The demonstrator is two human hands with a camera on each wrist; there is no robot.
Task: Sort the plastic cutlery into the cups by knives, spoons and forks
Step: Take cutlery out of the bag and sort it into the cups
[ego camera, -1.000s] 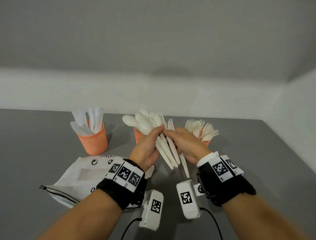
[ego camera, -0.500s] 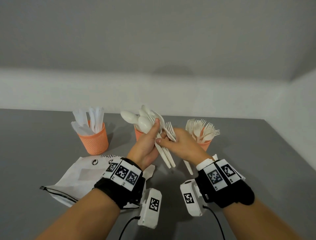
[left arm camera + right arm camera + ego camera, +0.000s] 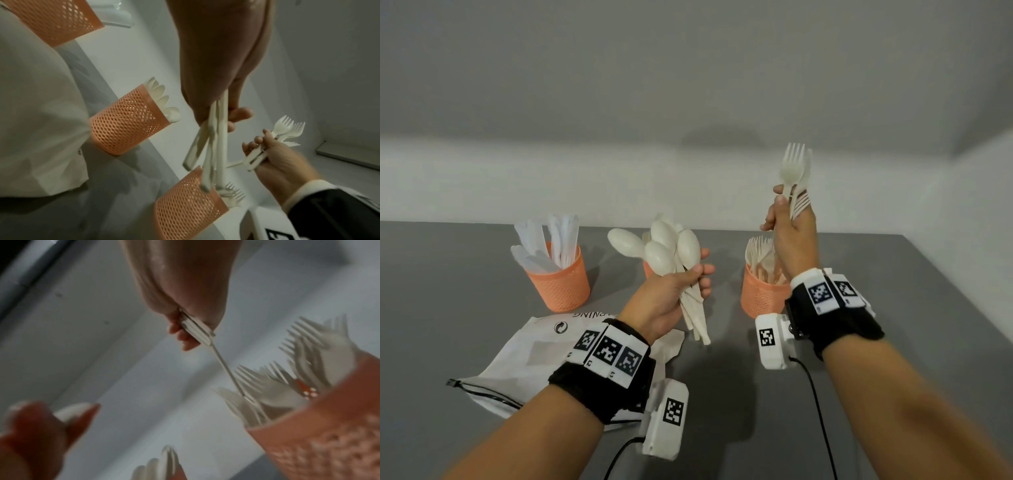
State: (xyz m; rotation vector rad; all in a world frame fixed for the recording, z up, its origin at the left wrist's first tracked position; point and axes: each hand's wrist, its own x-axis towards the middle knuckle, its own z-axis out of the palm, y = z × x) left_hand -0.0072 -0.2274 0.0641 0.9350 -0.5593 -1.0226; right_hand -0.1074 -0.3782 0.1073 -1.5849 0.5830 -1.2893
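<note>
My left hand (image 3: 681, 284) grips a bundle of white plastic spoons (image 3: 664, 250) over the middle of the table, bowls up and handles (image 3: 213, 142) pointing down. My right hand (image 3: 789, 226) is raised above the right orange mesh cup (image 3: 762, 298) and grips a few white forks (image 3: 796, 171), tines up. That cup holds several forks (image 3: 287, 382); one held fork's handle reaches down into it in the right wrist view. The left orange cup (image 3: 560, 284) holds knives (image 3: 551, 243). The middle orange cup (image 3: 125, 120) holds spoons and is mostly hidden behind my left hand in the head view.
A white zip bag (image 3: 524, 356) lies flat on the grey table (image 3: 928, 308) in front of the knife cup, under my left wrist. The table's right edge runs close to the fork cup, with a white wall behind.
My hands have parted. The right hand pulled the forks out of the shared bundle and lifted them up and right over the fork cup. The left hand keeps the spoons.
</note>
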